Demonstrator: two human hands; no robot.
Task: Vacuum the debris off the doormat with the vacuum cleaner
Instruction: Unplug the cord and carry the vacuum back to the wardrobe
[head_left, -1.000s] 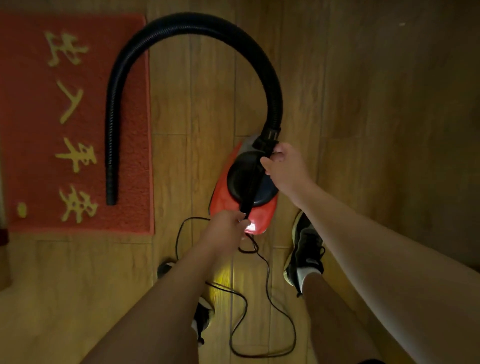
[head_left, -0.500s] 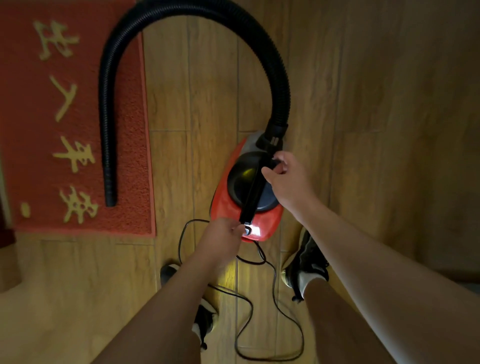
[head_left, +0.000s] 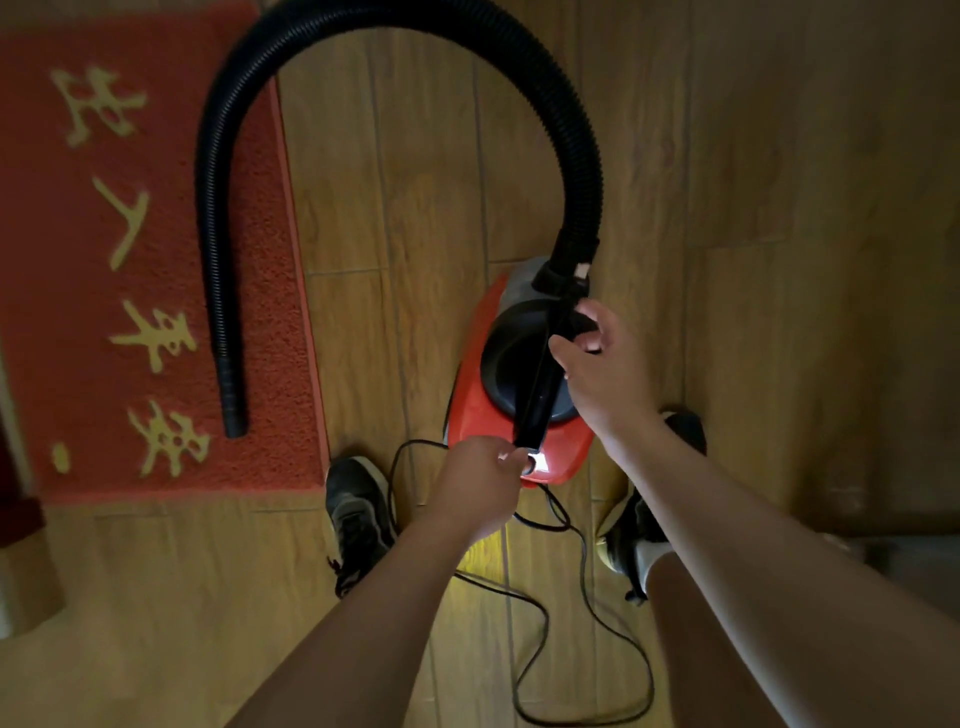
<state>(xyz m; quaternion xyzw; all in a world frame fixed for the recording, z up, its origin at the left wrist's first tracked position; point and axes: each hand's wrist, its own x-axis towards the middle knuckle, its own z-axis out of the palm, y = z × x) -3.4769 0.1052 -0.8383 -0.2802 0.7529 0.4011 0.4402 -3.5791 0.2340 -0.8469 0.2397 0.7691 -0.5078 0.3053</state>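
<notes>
A small red and black canister vacuum cleaner (head_left: 475, 384) sits on the wooden floor between my feet. Its black ribbed hose (head_left: 405, 31) arcs up and over to the left, and the open hose end (head_left: 235, 423) rests on the red doormat (head_left: 67, 312) with yellow characters. My right hand (head_left: 605, 371) is closed around the upper part of the vacuum's black carry handle (head_left: 540, 395). My left hand (head_left: 480, 478) presses its fingertips at the lit switch at the vacuum's rear end. A small yellow speck (head_left: 61, 457) lies on the mat's near left corner.
The black power cord (head_left: 582, 587) loops over the floor between my two black shoes (head_left: 358, 512). A brown box-like object (head_left: 26, 577) stands at the left edge, below the mat. Wooden floor boards stretch to the right.
The view has shifted slightly and drawn closer. My right hand slid a little down the handle and my left hand stays at the lit rear switch. The hose still lies on the mat.
</notes>
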